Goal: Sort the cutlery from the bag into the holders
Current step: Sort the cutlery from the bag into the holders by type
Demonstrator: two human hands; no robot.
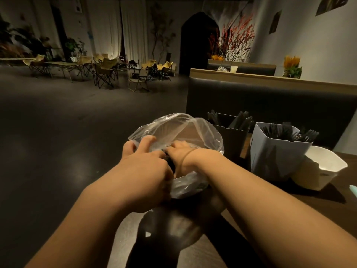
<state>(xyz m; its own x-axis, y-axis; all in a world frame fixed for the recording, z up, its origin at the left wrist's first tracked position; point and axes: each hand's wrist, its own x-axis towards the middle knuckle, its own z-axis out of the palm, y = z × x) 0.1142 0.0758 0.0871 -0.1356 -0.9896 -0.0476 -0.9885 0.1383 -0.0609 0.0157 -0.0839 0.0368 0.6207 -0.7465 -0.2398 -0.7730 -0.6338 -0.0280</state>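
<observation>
Where the right hand (182,151) enters the bag (173,123), plastic blurs its fingers (174,145).

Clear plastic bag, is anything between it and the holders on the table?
Nothing visible blocks the dark square holder, right beside the clear plastic bag. That holder stands between the bag and the pale grey fork holder; the white tub lies farther right.
</observation>
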